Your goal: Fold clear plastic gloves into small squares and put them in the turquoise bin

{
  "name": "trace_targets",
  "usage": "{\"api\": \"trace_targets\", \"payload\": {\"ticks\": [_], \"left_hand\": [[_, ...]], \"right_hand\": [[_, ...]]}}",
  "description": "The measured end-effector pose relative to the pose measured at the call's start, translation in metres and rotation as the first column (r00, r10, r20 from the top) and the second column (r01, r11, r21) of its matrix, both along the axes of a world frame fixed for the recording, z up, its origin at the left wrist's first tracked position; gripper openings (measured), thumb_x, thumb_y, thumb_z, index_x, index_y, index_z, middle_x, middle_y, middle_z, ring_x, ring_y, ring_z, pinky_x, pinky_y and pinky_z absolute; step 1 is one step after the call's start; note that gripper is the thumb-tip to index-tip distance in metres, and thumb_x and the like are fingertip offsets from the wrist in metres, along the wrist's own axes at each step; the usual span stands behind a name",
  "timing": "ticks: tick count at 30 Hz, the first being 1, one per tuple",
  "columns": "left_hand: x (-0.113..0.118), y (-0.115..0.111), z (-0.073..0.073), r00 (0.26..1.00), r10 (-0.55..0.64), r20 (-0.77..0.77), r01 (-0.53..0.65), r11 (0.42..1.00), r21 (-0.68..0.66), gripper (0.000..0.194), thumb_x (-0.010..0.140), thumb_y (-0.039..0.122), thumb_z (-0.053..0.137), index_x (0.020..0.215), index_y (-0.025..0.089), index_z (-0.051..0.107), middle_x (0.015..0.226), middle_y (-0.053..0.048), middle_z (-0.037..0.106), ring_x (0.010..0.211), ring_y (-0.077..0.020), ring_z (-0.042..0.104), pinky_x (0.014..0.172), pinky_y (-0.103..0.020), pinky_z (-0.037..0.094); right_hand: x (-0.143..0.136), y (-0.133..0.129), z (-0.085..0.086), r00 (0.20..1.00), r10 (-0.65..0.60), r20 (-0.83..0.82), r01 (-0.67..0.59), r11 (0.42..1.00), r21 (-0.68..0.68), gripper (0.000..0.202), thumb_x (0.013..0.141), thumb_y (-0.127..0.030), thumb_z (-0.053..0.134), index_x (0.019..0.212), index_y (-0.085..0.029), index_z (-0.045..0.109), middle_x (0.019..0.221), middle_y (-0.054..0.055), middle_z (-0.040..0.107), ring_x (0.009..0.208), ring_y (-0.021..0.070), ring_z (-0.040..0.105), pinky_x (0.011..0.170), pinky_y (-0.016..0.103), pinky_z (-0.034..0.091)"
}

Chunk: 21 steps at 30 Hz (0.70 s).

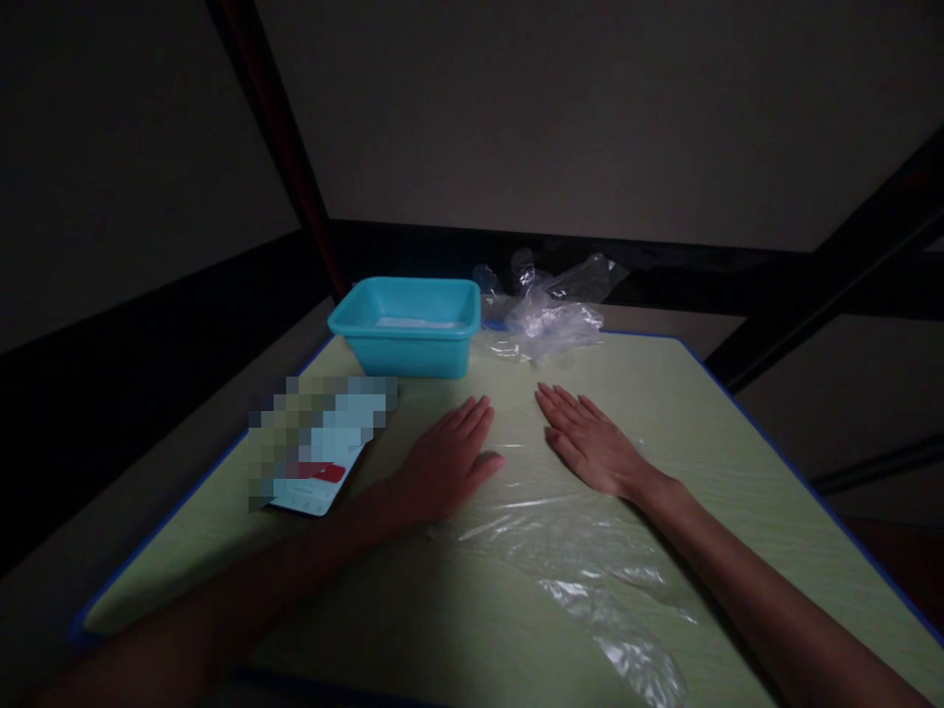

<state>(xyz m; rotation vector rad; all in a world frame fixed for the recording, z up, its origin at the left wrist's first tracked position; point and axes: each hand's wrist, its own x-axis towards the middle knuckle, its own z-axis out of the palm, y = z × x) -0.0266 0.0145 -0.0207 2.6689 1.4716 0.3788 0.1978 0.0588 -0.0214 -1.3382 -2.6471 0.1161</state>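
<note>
A clear plastic bag point(531, 536) lies spread on the table between my two hands and toward the front edge, its surface creased and shiny. My left hand point(449, 457) rests palm down at its left side, fingers stretched out and thumb apart. On the right side of the bag my right hand point(590, 438) lies flat, fingers extended, pointing away and inward. Neither hand grips anything. The bag's far edge is hard to make out because the film is see-through.
A turquoise plastic basin point(413, 354) with something pale inside stands at the back left. Beside it is a crumpled heap of clear plastic bags point(542, 315). A phone point(324, 472), partly blurred, lies left of my left hand. The pale green table point(641, 379) has a blue edge.
</note>
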Motion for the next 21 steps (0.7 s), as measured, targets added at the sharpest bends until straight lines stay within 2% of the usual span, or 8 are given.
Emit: {"api": "trace_targets", "payload": {"ticks": [3, 5, 7, 9, 12, 14, 17, 21], "left_hand": [[-0.007, 0.005, 0.006, 0.995, -0.014, 0.097, 0.019, 0.999, -0.047, 0.045, 0.089, 0.030, 0.040, 0.127, 0.006, 0.041, 0.139, -0.020, 0.039, 0.131, -0.0246, 0.034, 0.104, -0.042, 0.032], [-0.009, 0.013, 0.013, 0.986, 0.045, 0.160, -0.028, 0.994, -0.104, 0.043, 0.084, 0.026, 0.048, 0.122, 0.008, 0.045, 0.132, -0.018, 0.047, 0.124, -0.0237, 0.041, 0.102, -0.040, 0.034], [-0.011, 0.026, 0.020, 0.972, 0.147, 0.182, -0.108, 0.972, -0.211, 0.047, 0.074, 0.023, 0.058, 0.118, 0.008, 0.048, 0.124, -0.016, 0.052, 0.116, -0.0246, 0.047, 0.097, -0.038, 0.037], [-0.012, 0.040, 0.026, 0.965, 0.196, 0.176, -0.147, 0.955, -0.258, 0.054, 0.067, 0.025, 0.064, 0.115, 0.007, 0.048, 0.108, -0.015, 0.059, 0.099, -0.0255, 0.056, 0.082, -0.037, 0.045], [-0.012, 0.058, 0.031, 0.965, 0.194, 0.175, -0.126, 0.932, -0.339, 0.041, 0.059, 0.027, 0.069, 0.095, 0.010, 0.058, 0.075, -0.003, 0.062, 0.067, -0.0180, 0.058, 0.060, -0.027, 0.045], [-0.011, 0.064, 0.033, 0.966, 0.179, 0.186, -0.096, 0.918, -0.384, 0.024, 0.057, 0.025, 0.069, 0.076, 0.012, 0.060, 0.062, 0.002, 0.058, 0.056, -0.0137, 0.054, 0.052, -0.022, 0.040], [-0.008, 0.066, 0.035, 0.963, 0.160, 0.215, -0.055, 0.903, -0.426, 0.011, 0.058, 0.020, 0.066, 0.058, 0.012, 0.057, 0.050, 0.005, 0.053, 0.049, -0.0103, 0.050, 0.047, -0.019, 0.034], [-0.006, 0.066, 0.042, 0.948, 0.158, 0.276, -0.040, 0.920, -0.390, 0.010, 0.061, 0.014, 0.060, 0.052, 0.012, 0.056, 0.046, 0.005, 0.052, 0.047, -0.0086, 0.047, 0.048, -0.019, 0.031]], "right_hand": [[0.002, 0.006, 0.003, 0.985, -0.034, -0.170, 0.021, 0.997, -0.074, 0.052, 0.092, -0.044, 0.026, 0.135, -0.020, 0.039, 0.142, 0.011, 0.038, 0.132, 0.0251, 0.032, 0.106, 0.048, 0.028], [0.003, 0.015, 0.008, 0.955, -0.069, -0.289, 0.028, 0.989, -0.144, 0.052, 0.088, -0.046, 0.036, 0.131, -0.017, 0.044, 0.137, 0.014, 0.045, 0.127, 0.0273, 0.040, 0.104, 0.048, 0.031], [0.004, 0.028, 0.015, 0.934, -0.114, -0.339, 0.044, 0.977, -0.208, 0.059, 0.079, -0.043, 0.054, 0.128, -0.012, 0.045, 0.128, 0.017, 0.052, 0.118, 0.0306, 0.047, 0.098, 0.049, 0.036], [0.005, 0.042, 0.021, 0.933, -0.129, -0.337, 0.039, 0.964, -0.262, 0.066, 0.069, -0.037, 0.066, 0.126, -0.009, 0.046, 0.110, 0.016, 0.061, 0.099, 0.0292, 0.058, 0.084, 0.045, 0.046], [0.005, 0.058, 0.030, 0.938, -0.117, -0.326, -0.016, 0.926, -0.378, 0.046, 0.062, -0.030, 0.070, 0.103, -0.012, 0.059, 0.075, 0.004, 0.064, 0.067, 0.0194, 0.061, 0.061, 0.034, 0.050], [0.005, 0.062, 0.034, 0.937, -0.106, -0.334, -0.053, 0.899, -0.435, 0.023, 0.061, -0.027, 0.069, 0.080, -0.014, 0.062, 0.063, -0.001, 0.060, 0.058, 0.0157, 0.058, 0.056, 0.030, 0.048], [0.006, 0.059, 0.040, 0.922, -0.112, -0.371, -0.081, 0.880, -0.467, 0.010, 0.063, -0.024, 0.064, 0.063, -0.017, 0.056, 0.059, -0.001, 0.060, 0.057, 0.0143, 0.058, 0.056, 0.029, 0.048], [0.011, 0.051, 0.050, 0.892, -0.137, -0.431, -0.074, 0.896, -0.438, 0.009, 0.064, -0.025, 0.060, 0.059, -0.019, 0.055, 0.061, 0.002, 0.063, 0.059, 0.0155, 0.059, 0.058, 0.030, 0.049]]}}
